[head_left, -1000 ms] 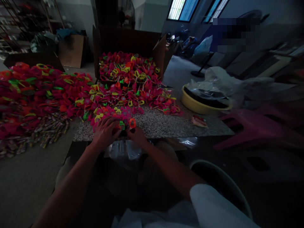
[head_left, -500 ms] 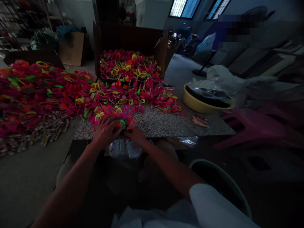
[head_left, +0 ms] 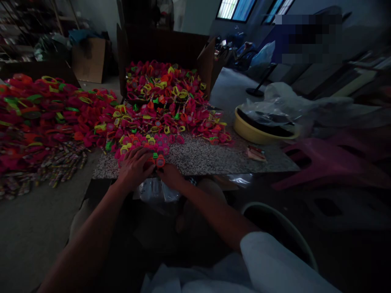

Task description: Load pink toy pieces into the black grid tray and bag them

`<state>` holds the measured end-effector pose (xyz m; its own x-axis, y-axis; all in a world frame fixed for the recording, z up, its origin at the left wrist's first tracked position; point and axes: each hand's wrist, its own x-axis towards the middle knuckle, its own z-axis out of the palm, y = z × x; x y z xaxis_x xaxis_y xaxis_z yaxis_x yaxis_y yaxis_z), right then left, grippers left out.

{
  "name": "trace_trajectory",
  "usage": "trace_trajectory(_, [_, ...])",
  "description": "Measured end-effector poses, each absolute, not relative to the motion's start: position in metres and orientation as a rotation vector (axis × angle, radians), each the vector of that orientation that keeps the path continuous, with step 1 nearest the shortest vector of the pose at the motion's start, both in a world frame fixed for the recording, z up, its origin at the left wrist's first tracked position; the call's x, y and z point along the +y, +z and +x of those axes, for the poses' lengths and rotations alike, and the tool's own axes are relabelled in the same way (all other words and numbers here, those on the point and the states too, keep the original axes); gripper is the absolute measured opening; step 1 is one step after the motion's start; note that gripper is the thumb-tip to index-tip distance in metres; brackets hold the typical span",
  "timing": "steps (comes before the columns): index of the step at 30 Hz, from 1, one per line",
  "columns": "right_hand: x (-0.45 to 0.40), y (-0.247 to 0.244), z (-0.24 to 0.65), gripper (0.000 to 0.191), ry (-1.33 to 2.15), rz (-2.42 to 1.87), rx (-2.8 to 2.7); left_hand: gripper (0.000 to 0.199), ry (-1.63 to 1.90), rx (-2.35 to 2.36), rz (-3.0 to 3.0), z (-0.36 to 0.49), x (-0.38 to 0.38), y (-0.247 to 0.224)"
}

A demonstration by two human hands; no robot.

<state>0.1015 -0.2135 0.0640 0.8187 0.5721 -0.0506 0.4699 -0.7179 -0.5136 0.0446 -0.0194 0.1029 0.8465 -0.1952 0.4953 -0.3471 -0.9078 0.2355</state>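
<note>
Plastic toy watches in pink, with some in yellow and green, stand packed together at the front of the speckled stone tabletop. Across the left front of this group lies my left hand, fingers stretched over the watches and thumb toward the right. My right hand is closed at the table's front edge around the lower part of an orange toy watch, whose round face points up. A green watch sits right behind it. My fingers hide part of the strap.
A large open carton spills watches onto the table's back. A bigger heap lies left, with printed tubes below. At right are a yellow basin, a small packet and pink stools. Clear plastic bags lie below the edge.
My right hand has moved left with the orange watch, bringing it against the packed group beside the green one. My left hand stays over the watches. The view has shifted slightly.
</note>
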Motion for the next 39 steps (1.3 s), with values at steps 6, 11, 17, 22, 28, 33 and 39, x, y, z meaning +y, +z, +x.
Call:
trace_trajectory(6, [-0.214, 0.069, 0.097, 0.029, 0.322, -2.592, -0.758, 0.041, 0.679, -0.411, 2.71, 0.043, -0.02, 0.103])
trace_trajectory(11, [-0.251, 0.077, 0.149, 0.027, 0.503, -2.432, -0.894, 0.038, 0.709, -0.409, 2.683, 0.041, -0.017, 0.103])
trace_trajectory(17, [-0.259, 0.079, 0.25, 0.043, 0.017, -2.712, -0.555, 0.037, 0.713, -0.427, 2.671, 0.041, -0.015, 0.102])
trace_trajectory(22, [-0.232, 0.075, 0.288, 0.051, 0.167, -2.81, -0.483, 0.038, 0.71, -0.43, 2.681, 0.042, -0.015, 0.102])
trace_trajectory(28, [-0.242, 0.07, 0.288, 0.06, 0.097, -2.822, -0.608, 0.037, 0.718, -0.432, 2.667, 0.042, -0.015, 0.104])
trace_trajectory(33, [-0.275, 0.063, 0.257, 0.052, 0.004, -2.87, -0.753, 0.038, 0.711, -0.426, 2.683, 0.041, -0.015, 0.103])
trace_trajectory(39, [-0.281, 0.057, 0.173, 0.032, 0.103, -2.429, -0.359, 0.037, 0.708, -0.415, 2.704, 0.042, -0.019, 0.103])
